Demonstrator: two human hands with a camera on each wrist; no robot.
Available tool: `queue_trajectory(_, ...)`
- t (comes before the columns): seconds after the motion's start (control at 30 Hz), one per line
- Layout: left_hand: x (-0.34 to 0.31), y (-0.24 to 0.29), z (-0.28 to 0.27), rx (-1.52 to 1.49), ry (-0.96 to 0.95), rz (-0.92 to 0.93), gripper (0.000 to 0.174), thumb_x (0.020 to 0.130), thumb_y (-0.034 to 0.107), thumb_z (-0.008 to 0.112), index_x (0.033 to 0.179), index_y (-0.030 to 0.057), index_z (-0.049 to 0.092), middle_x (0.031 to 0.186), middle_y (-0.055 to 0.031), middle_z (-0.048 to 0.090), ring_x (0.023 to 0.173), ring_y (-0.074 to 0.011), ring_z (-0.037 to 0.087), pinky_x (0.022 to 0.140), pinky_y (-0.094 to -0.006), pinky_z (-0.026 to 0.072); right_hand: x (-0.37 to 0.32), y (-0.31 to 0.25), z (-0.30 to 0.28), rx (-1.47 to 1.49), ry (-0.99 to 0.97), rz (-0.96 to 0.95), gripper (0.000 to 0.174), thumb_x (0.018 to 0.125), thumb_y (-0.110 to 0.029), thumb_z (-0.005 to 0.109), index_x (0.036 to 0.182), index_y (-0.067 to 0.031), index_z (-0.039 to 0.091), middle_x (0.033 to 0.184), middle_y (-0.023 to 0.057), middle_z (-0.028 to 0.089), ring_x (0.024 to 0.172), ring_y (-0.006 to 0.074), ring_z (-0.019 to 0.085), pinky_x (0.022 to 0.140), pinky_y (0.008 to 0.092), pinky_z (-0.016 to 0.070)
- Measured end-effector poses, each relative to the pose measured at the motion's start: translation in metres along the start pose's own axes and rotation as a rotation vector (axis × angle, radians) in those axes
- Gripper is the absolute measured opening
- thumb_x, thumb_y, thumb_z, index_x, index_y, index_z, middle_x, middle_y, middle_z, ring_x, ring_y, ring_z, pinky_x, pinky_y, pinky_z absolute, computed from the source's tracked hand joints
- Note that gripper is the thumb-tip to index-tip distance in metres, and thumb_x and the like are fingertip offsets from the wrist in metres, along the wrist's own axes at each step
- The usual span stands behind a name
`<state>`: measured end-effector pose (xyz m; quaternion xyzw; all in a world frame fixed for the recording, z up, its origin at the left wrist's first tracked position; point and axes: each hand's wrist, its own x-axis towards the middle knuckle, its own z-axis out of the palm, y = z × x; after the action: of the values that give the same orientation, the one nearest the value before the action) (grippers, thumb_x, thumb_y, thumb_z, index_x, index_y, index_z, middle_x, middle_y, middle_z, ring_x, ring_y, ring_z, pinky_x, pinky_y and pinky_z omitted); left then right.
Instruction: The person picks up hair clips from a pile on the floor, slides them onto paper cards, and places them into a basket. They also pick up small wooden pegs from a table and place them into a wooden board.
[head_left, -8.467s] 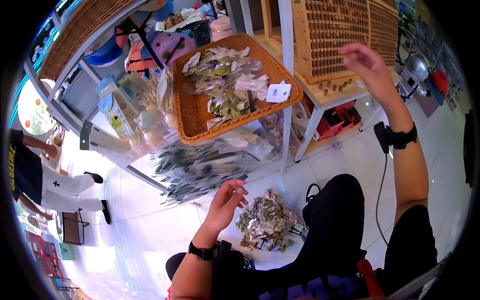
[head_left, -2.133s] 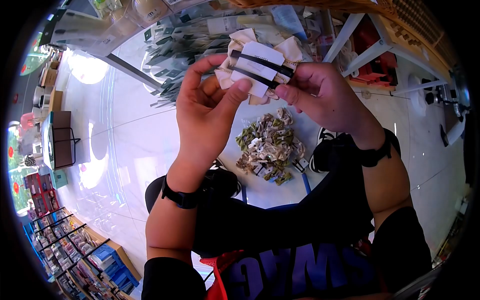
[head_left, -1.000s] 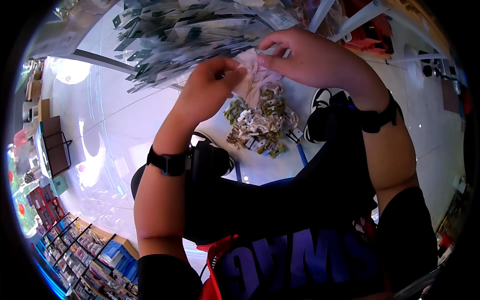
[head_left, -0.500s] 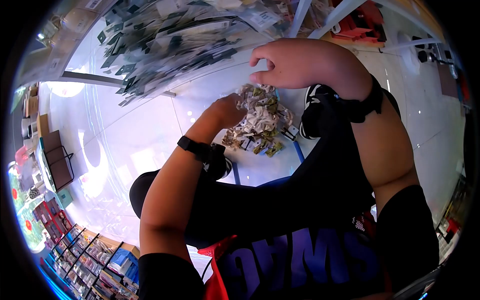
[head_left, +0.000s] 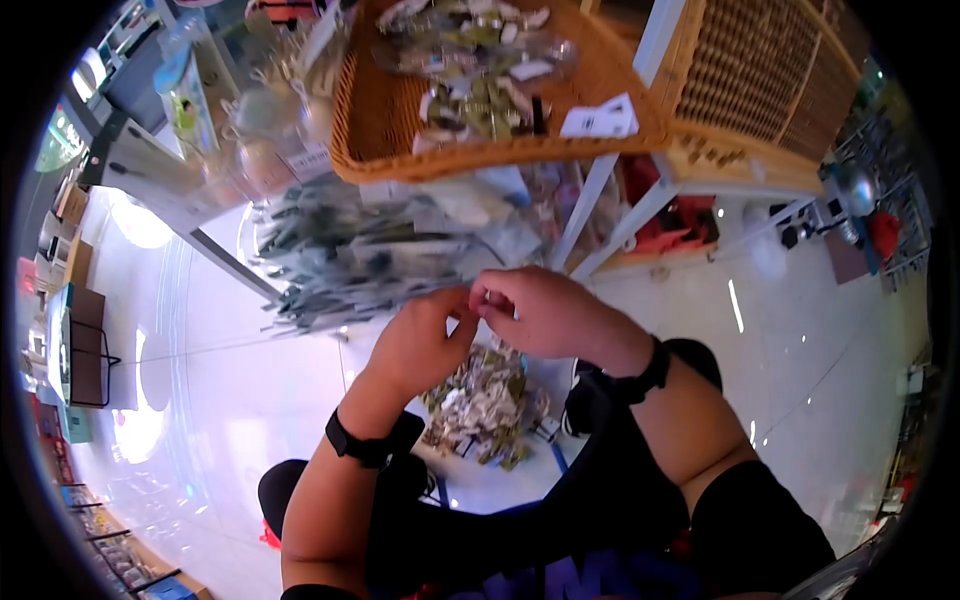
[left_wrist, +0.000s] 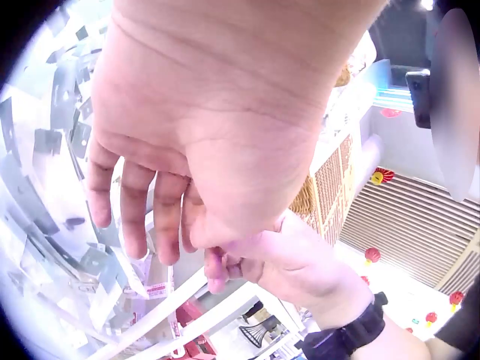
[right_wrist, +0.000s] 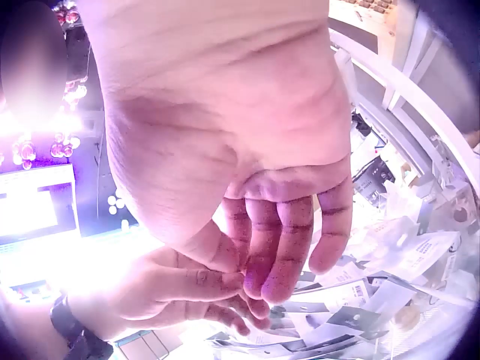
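Observation:
My left hand (head_left: 425, 340) and right hand (head_left: 540, 310) meet at the fingertips in the head view, above a pile of cream and olive fabric hair bows (head_left: 480, 405) on the floor. No object shows between them. In the left wrist view the fingers of the left hand (left_wrist: 202, 157) hang loosely bent, with the right hand (left_wrist: 300, 262) just beyond its thumb. The right wrist view has the right hand (right_wrist: 225, 150) with relaxed fingers, its thumb close to the index finger, and the left hand (right_wrist: 172, 292) overlapping behind it.
A wicker basket (head_left: 500, 158) of bagged bows, with white cards (head_left: 600, 120), stands on the rack ahead. Below it lie many flat plastic-wrapped packets (head_left: 370, 255). A wooden unit with a woven front (head_left: 750, 70) is at right. White legs (head_left: 630, 215) support the table.
Earlier both hands held a cream bow, then lowered it to the pile. Now the hands have come back together, with no bow visible in them, and the head view has tilted up toward the basket.

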<state>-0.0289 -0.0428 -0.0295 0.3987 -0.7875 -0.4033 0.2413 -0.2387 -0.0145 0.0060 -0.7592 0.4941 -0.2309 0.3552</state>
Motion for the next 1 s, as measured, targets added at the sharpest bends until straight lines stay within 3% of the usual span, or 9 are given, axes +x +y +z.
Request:
queue_trajectory(0.27, -0.013, 0.019, -0.015, 0.304, 0.167, 0.148, 0.012, 0.088, 0.011, 0.069, 0.096, 0.0032, 0.075, 0.094, -0.0157, 0.076, 0.087, -0.0375, 0.072, 0.077, -0.0449, 0.0581, -0.004, -0.010, 0.008, -0.099, 0.085, 0.026, 0.016, 0.093, -0.014, 0.065, 0.106, -0.0053, 0.066, 0.082, 0.0154, 0.073, 0.077, 0.0380, 0.070, 0.070, 0.0467, 0.0539)
queue_trajectory(0.5, -0.017, 0.044, -0.033, 0.420, 0.247, 0.348, 0.005, 0.082, 0.011, 0.072, 0.086, 0.0080, 0.072, 0.081, -0.0106, 0.071, 0.077, -0.0333, 0.070, 0.070, -0.0438, 0.0560, -0.026, -0.086, -0.029, -0.396, -0.096, 0.053, 0.035, 0.098, -0.033, 0.066, 0.120, -0.0060, 0.067, 0.089, 0.0191, 0.074, 0.083, 0.0411, 0.071, 0.073, 0.0484, 0.0550)
queue_trajectory(0.6, -0.023, 0.065, -0.048, 0.369, 0.288, 0.356, 0.004, 0.083, 0.011, 0.070, 0.083, 0.0076, 0.069, 0.080, -0.0106, 0.069, 0.077, -0.0341, 0.069, 0.071, -0.0453, 0.0556, -0.025, -0.164, -0.081, -0.350, -0.103, 0.153, 0.033, 0.099, -0.032, 0.065, 0.118, -0.0049, 0.069, 0.088, 0.0173, 0.074, 0.082, 0.0364, 0.073, 0.073, 0.0468, 0.0559)
queue_trajectory(0.67, -0.027, 0.073, -0.055, 0.335, 0.307, 0.360, 0.004, 0.084, 0.011, 0.069, 0.083, 0.0074, 0.068, 0.080, -0.0107, 0.068, 0.077, -0.0345, 0.068, 0.071, -0.0459, 0.0554, -0.002, -0.179, -0.120, -0.223, -0.087, 0.082, 0.031, 0.100, -0.026, 0.065, 0.122, -0.0046, 0.071, 0.096, 0.0126, 0.075, 0.084, 0.0237, 0.073, 0.076, 0.0369, 0.0574)
queue_trajectory(0.8, -0.033, 0.078, -0.064, 0.314, 0.296, 0.340, 0.006, 0.087, 0.011, 0.064, 0.084, 0.0074, 0.068, 0.086, -0.0112, 0.068, 0.080, -0.0363, 0.068, 0.071, -0.0470, 0.0552, 0.127, -0.130, -0.178, -0.645, 0.193, -0.002, 0.034, 0.095, -0.021, 0.067, 0.125, -0.0066, 0.072, 0.090, 0.0149, 0.073, 0.088, 0.0337, 0.073, 0.082, 0.0418, 0.0587)
queue_trajectory(0.87, -0.039, 0.085, -0.069, 0.283, 0.271, 0.310, 0.008, 0.089, 0.011, 0.063, 0.085, 0.0076, 0.069, 0.093, -0.0117, 0.070, 0.084, -0.0380, 0.068, 0.073, -0.0468, 0.0560, 0.157, -0.118, -0.188, -1.132, 0.243, -0.018, 0.046, 0.089, -0.033, 0.071, 0.130, -0.0129, 0.072, 0.108, 0.0160, 0.077, 0.102, 0.0313, 0.074, 0.087, 0.0466, 0.0585)
queue_trajectory(0.9, -0.037, 0.076, -0.067, 0.287, 0.264, 0.331, 0.009, 0.090, 0.013, 0.064, 0.088, 0.0081, 0.071, 0.096, -0.0118, 0.071, 0.088, -0.0383, 0.069, 0.075, -0.0462, 0.0567, 0.179, -0.099, -0.198, -1.049, 0.068, 0.107, 0.060, 0.084, -0.035, 0.070, 0.141, -0.0171, 0.066, 0.124, 0.0163, 0.074, 0.116, 0.0339, 0.070, 0.100, 0.0479, 0.0554)
queue_trajectory(0.93, -0.038, 0.078, -0.068, 0.250, 0.246, 0.313, 0.006, 0.087, 0.016, 0.069, 0.090, 0.0103, 0.071, 0.097, -0.0109, 0.071, 0.090, -0.0375, 0.069, 0.078, -0.0480, 0.0570, 0.191, -0.075, -0.199, -0.968, 0.084, 0.120, 0.064, 0.085, -0.035, 0.067, 0.147, -0.0203, 0.061, 0.140, 0.0159, 0.067, 0.129, 0.0337, 0.064, 0.108, 0.0482, 0.0515)
queue_trajectory(1.0, -0.035, 0.071, -0.066, 0.209, 0.243, 0.274, 0.005, 0.088, 0.013, 0.068, 0.090, 0.0105, 0.072, 0.096, -0.0100, 0.071, 0.089, -0.0363, 0.070, 0.075, -0.0465, 0.0570, 0.206, -0.067, -0.189, -0.952, 0.040, 0.226, 0.069, 0.084, -0.043, 0.069, 0.148, -0.0216, 0.060, 0.150, 0.0141, 0.060, 0.138, 0.0343, 0.057, 0.113, 0.0500, 0.0479)
